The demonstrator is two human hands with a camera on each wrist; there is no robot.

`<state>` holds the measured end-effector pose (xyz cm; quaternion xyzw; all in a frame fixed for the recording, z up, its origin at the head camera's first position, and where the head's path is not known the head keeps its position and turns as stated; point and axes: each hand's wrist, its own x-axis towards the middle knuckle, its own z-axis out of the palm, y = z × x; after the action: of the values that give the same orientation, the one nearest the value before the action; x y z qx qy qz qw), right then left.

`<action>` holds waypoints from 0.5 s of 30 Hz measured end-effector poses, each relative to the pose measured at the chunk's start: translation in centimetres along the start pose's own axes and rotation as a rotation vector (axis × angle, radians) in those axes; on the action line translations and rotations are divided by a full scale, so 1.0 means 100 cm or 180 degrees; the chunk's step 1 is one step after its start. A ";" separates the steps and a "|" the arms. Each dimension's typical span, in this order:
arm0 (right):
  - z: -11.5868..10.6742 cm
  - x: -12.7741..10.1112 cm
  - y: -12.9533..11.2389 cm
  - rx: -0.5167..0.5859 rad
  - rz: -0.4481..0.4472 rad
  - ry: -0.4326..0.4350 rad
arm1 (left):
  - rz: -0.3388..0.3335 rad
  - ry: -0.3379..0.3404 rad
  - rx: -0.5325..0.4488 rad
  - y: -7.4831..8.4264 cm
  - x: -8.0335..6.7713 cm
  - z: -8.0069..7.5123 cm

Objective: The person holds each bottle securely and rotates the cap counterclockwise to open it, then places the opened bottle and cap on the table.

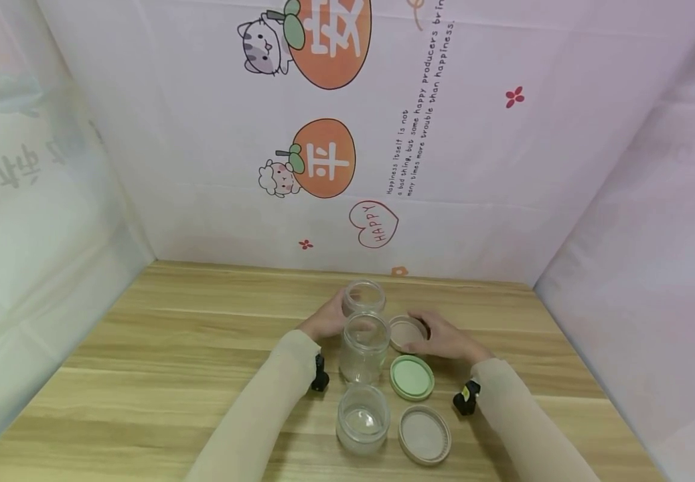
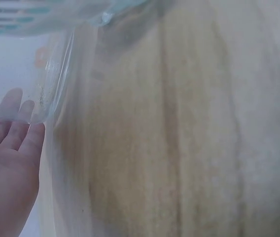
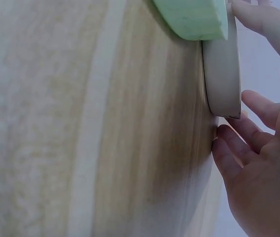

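Three clear glass jars stand in a column on the wooden table. My left hand (image 1: pixel 327 317) holds the farthest jar (image 1: pixel 364 299) from its left side; in the left wrist view the fingers show through the glass (image 2: pixel 29 69). Nearer are the middle jar (image 1: pixel 362 361) and the front jar (image 1: pixel 362 428). On the right, my right hand (image 1: pixel 446 339) grips the farthest beige lid (image 1: pixel 406 334) by its rim, thumb on the near side and fingers on the far side. The lid (image 3: pixel 224 81) lies flat, its hollow side up. A green lid (image 1: pixel 412 377) lies just nearer.
Another beige lid (image 1: pixel 424 435) lies hollow side up to the right of the front jar. The wood-grain table (image 1: pixel 161 375) meets a printed white cloth (image 1: pixel 233 201) at the back. Pale cloth walls also hang at both sides.
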<state>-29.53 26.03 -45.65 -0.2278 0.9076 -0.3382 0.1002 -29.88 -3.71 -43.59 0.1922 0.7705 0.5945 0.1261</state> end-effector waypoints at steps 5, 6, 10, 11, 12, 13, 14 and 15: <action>-0.002 0.000 0.001 -0.0007 0.0016 0.0004 | -0.0038 0.0069 0.0176 -0.020 0.014 0.002; -0.002 0.000 0.002 -0.0004 0.0010 0.0010 | -0.0047 0.0075 0.0210 -0.024 0.016 0.002; -0.003 -0.002 0.003 -0.0010 -0.0053 0.0029 | 0.0004 0.0011 0.0226 -0.028 0.016 -0.002; -0.004 -0.003 0.002 0.0001 -0.0050 0.0039 | 0.0019 0.0008 0.0210 -0.029 0.016 -0.004; -0.004 -0.004 0.003 0.0006 -0.0069 0.0045 | 0.0021 0.0006 0.0219 -0.030 0.015 -0.006; -0.004 -0.005 0.002 0.0010 -0.0069 0.0048 | 0.0038 0.0009 0.0235 -0.031 0.015 -0.008; -0.004 -0.006 0.002 0.0012 -0.0100 0.0049 | 0.0054 0.0015 0.0256 -0.032 0.014 -0.010; -0.004 -0.007 0.002 0.0024 -0.0124 0.0050 | 0.0052 0.0038 0.0302 -0.032 0.013 -0.012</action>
<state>-29.12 26.75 -45.46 -0.2424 0.9024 -0.3453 0.0873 -32.02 -4.86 -46.37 0.2007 0.7970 0.5594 0.1073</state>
